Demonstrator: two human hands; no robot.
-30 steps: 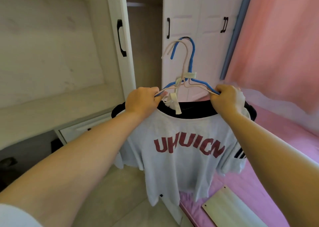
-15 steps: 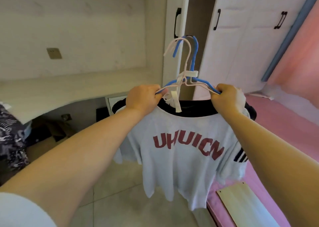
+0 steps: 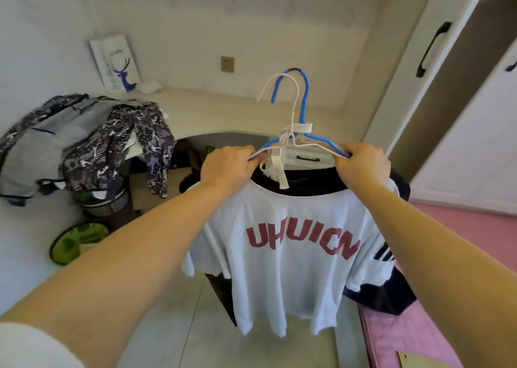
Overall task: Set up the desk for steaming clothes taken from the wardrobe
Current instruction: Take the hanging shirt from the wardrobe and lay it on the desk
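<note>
Patterned dark clothing (image 3: pixel 117 132) already crowds the desk (image 3: pixel 212 110) at nine o'clock. The left hand (image 3: pixel 226 166) and right hand (image 3: pixel 362 164) each clench the stacked hangers (image 3: pixel 303 115), the white T-shirt (image 3: pixel 291 244) dangling at six o'clock. Loosely nested hangers could slip apart, dropping the shirt.

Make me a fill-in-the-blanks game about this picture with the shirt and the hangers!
1. The left hand and right hand each grip the ____ hanger and the pale wire hanger.
2. The lettering on the white T-shirt is ____.
3. The patterned clothes lie on the ____.
4. The card against the wall shows a blue ____.

Missing words: blue; red; desk; deer
</note>
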